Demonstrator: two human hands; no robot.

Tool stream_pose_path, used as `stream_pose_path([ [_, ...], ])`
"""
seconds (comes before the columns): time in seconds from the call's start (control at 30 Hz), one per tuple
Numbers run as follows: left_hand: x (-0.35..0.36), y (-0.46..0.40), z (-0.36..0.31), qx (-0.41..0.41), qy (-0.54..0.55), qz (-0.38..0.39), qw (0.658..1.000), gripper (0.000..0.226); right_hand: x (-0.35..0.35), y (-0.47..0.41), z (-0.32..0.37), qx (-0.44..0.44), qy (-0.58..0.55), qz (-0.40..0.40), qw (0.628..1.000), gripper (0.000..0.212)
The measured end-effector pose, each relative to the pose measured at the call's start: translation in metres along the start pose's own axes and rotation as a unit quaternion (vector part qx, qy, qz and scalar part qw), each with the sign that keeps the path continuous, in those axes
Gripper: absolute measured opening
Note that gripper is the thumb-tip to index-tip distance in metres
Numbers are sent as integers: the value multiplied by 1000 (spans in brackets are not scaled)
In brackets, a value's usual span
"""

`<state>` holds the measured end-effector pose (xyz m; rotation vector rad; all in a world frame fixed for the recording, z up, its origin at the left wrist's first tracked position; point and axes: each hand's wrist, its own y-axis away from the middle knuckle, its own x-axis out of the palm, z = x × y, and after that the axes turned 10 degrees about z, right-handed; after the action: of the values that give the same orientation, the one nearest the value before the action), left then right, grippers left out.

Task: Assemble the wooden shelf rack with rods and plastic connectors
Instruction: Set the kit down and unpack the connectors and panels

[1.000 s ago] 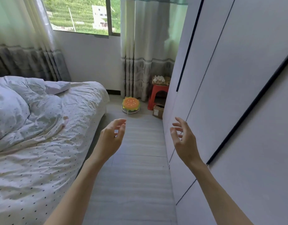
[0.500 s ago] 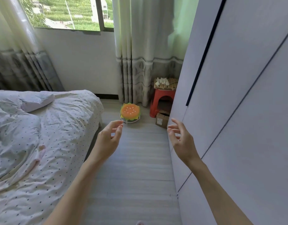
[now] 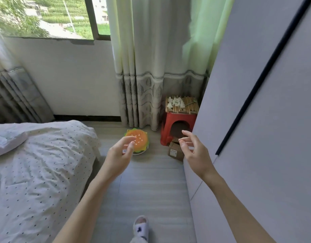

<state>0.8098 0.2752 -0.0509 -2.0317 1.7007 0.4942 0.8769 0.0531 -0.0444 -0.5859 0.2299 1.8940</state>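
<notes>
A bundle of wooden rods (image 3: 190, 105) lies on top of a red plastic stool (image 3: 168, 128) in the far corner by the curtain. Several white plastic connectors (image 3: 176, 102) sit on the rods' left part. My left hand (image 3: 120, 155) and my right hand (image 3: 195, 151) are raised in front of me over the floor, fingers loosely curled, holding nothing. Both hands are well short of the stool.
A burger-shaped cushion stool (image 3: 139, 141) stands on the floor left of the red stool. A small cardboard box (image 3: 175, 150) lies at the wardrobe's foot. A bed (image 3: 38, 163) fills the left; a grey wardrobe (image 3: 256, 120) fills the right. My slippered foot (image 3: 141, 227) is below.
The view has moved forward along the aisle and tilted down; the stool and the burger cushion are nearer. Both hands stay raised and hold nothing.
</notes>
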Motion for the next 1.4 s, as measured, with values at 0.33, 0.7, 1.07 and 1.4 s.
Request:
stream_pose_path([
  [0.33, -15, -274, 34, -11, 48, 44, 998, 17, -22, -236, -38, 34, 14, -58, 998, 33],
  [0.7, 42, -495, 88, -67, 48, 139, 987, 22, -52, -442, -138, 102, 25, -67, 992, 34],
  [1.07, 95, -694, 109, -149, 127, 136, 971, 25, -87, -645, -219, 167, -12, -23, 986, 37],
  [1.4, 167, -835, 187, -335, 270, 145, 891, 27, -90, -769, -321, 302, -92, -54, 947, 36],
])
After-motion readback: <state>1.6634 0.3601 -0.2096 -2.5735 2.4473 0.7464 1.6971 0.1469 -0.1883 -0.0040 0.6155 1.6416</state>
